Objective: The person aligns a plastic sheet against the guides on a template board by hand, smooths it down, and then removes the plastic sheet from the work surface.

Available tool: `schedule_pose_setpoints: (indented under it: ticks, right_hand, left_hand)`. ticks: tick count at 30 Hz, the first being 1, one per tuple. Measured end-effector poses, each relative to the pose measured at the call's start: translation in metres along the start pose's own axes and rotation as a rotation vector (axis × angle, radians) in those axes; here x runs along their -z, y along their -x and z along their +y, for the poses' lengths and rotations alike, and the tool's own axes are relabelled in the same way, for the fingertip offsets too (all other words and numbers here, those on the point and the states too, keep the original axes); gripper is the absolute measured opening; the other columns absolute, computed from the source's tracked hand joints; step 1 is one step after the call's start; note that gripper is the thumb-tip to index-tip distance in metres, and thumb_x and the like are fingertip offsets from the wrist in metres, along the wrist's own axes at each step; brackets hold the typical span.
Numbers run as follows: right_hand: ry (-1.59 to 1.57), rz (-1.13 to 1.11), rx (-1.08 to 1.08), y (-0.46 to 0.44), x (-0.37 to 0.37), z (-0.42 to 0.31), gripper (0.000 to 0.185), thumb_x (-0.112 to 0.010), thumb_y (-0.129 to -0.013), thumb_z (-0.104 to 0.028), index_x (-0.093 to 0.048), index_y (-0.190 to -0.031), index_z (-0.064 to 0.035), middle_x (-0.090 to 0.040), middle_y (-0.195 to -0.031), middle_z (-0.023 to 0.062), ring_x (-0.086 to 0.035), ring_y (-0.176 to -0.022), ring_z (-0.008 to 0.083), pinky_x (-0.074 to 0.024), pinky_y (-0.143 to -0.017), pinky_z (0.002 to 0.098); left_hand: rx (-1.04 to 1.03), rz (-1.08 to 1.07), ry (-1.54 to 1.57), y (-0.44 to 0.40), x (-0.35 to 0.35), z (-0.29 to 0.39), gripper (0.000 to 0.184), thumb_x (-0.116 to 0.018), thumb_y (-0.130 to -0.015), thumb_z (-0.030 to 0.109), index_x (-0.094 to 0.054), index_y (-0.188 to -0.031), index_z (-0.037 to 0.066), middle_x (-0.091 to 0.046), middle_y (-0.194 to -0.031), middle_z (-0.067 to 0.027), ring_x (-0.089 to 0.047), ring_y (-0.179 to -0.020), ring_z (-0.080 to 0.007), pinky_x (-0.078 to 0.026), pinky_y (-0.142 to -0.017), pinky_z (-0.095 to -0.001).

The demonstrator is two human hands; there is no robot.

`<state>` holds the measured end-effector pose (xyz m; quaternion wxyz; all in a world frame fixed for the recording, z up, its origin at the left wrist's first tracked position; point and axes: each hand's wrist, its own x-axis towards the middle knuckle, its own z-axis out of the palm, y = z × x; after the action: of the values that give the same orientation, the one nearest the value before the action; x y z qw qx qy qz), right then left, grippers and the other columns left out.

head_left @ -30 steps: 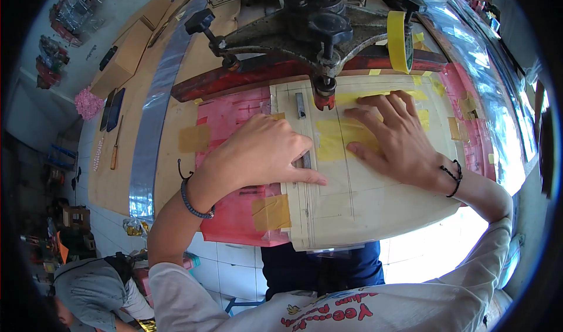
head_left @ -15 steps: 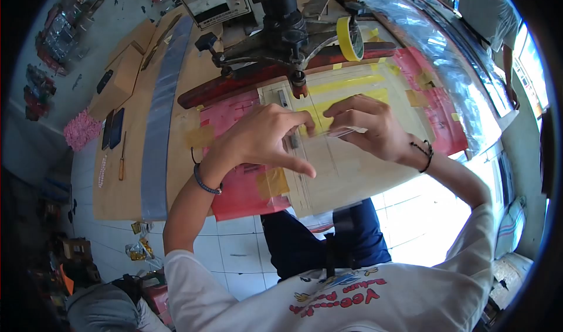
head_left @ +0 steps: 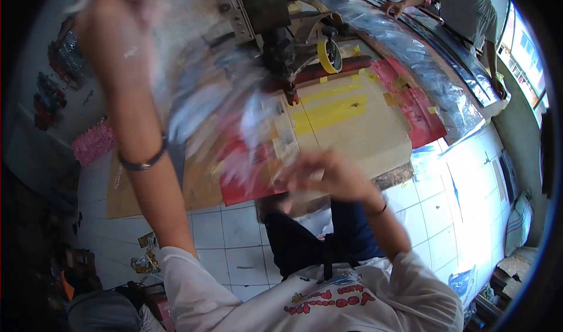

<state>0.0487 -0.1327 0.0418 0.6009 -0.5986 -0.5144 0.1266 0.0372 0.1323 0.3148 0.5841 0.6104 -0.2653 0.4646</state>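
My left hand [head_left: 120, 33] is raised high at the upper left, blurred, its fingers closed on a clear plastic sheet [head_left: 220, 97]. The sheet streams down and right across the table, smeared by motion. My right hand [head_left: 331, 176] is over the near edge of the cream board [head_left: 372, 147], its fingers too blurred to read. Strips of yellow tape [head_left: 331, 112] lie across the board. Red sheet pieces [head_left: 243, 185] flank it, taped at the sides. The machine's red-tipped head [head_left: 291, 97] stands at the board's far edge.
A yellow tape roll [head_left: 322, 56] hangs on the machine. Clear plastic film [head_left: 404, 56] covers the surface to the right. Another person [head_left: 469, 18] stands at the far right, one hand on that side of the table. A pink bundle [head_left: 92, 143] is at the left.
My left hand has swung up and left from the board, with the clear plastic sheet now trailing. My right hand has dropped toward the near edge. The other person has leaned in.
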Motion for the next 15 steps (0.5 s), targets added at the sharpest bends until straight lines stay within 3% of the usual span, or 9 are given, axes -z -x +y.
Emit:
schedule_pose_setpoints:
  ticks: [1, 2, 4, 6, 8, 11, 15]
  right_hand:
    - [-0.099, -0.051, -0.335, 0.014, -0.023, -0.01, 0.024, -0.082, -0.094, -0.011, -0.08, -0.117, -0.0051, -0.081, -0.107, 0.0064, -0.077, -0.092, 0.0156, -0.0598, -0.086, 0.0307]
    - [-0.263, -0.152, -0.392, 0.025, -0.046, -0.008, 0.022, -0.081, -0.096, -0.012, -0.08, -0.117, -0.0058, -0.081, -0.104, 0.0063, -0.076, -0.086, 0.0132, -0.0598, -0.081, 0.0291]
    - [-0.358, -0.291, -0.188, 0.048, -0.091, 0.005, 0.021, -0.08, -0.097, -0.016, -0.08, -0.114, -0.0024, -0.081, -0.101, 0.0072, -0.075, -0.083, 0.0132, -0.058, -0.077, 0.0286]
    - [-0.511, -0.477, -0.176, 0.066, -0.132, 0.029, 0.022, -0.08, -0.097, -0.016, -0.08, -0.113, -0.001, -0.08, -0.106, 0.0111, -0.076, -0.095, 0.0192, -0.0576, -0.085, 0.0312]
    - [-0.425, -0.623, -0.15, 0.085, -0.16, 0.065, 0.021, -0.081, -0.096, -0.017, -0.079, -0.109, -0.0005, -0.079, -0.113, 0.0119, -0.074, -0.105, 0.0227, -0.0559, -0.094, 0.0353]
    - [-0.309, -0.411, -0.14, 0.112, -0.173, 0.109, 0.021, -0.082, -0.095, -0.021, -0.077, -0.105, -0.0031, -0.077, -0.119, 0.012, -0.071, -0.115, 0.027, -0.0529, -0.1, 0.0394]
    - [-0.054, -0.369, -0.129, 0.138, -0.153, 0.158, 0.019, -0.079, -0.097, -0.026, -0.076, -0.105, -0.0084, -0.075, -0.114, 0.0112, -0.07, -0.117, 0.0299, -0.0518, -0.104, 0.0391]
  left_hand:
    - [-0.008, -0.108, 0.103, -0.031, 0.035, 0.016, 0.023, -0.055, -0.111, 0.021, -0.058, -0.106, -0.001, -0.041, -0.078, 0.0017, -0.036, -0.063, -0.0094, -0.03, -0.056, -0.0248]
    - [-0.011, -0.218, 0.207, -0.055, 0.063, 0.033, 0.019, -0.056, -0.109, 0.017, -0.056, -0.104, -0.001, -0.041, -0.079, 0.0011, -0.036, -0.064, -0.0097, -0.03, -0.057, -0.0251]
    - [-0.174, 0.054, 0.209, -0.074, 0.06, 0.057, 0.021, -0.064, -0.103, 0.026, -0.067, -0.087, 0.014, -0.058, -0.071, 0.0053, -0.048, -0.057, -0.0028, -0.034, -0.051, -0.0223]
    - [-0.275, 0.163, 0.262, -0.087, 0.055, 0.078, 0.02, -0.064, -0.103, 0.025, -0.065, -0.087, 0.014, -0.057, -0.071, 0.0053, -0.048, -0.057, -0.0031, -0.034, -0.051, -0.0225]
    - [-0.324, 0.19, 0.329, -0.095, 0.046, 0.095, 0.019, -0.063, -0.103, 0.024, -0.064, -0.087, 0.014, -0.056, -0.071, 0.0053, -0.047, -0.057, -0.0033, -0.033, -0.051, -0.0227]
    - [-0.379, 0.202, 0.426, -0.096, 0.034, 0.118, 0.018, -0.062, -0.102, 0.022, -0.062, -0.087, 0.014, -0.054, -0.071, 0.0053, -0.046, -0.057, -0.0037, -0.033, -0.051, -0.0231]
    - [-0.415, 0.222, 0.5, -0.099, 0.019, 0.135, 0.016, -0.061, -0.102, 0.02, -0.06, -0.087, 0.014, -0.052, -0.07, 0.0054, -0.044, -0.057, -0.0041, -0.032, -0.05, -0.0235]
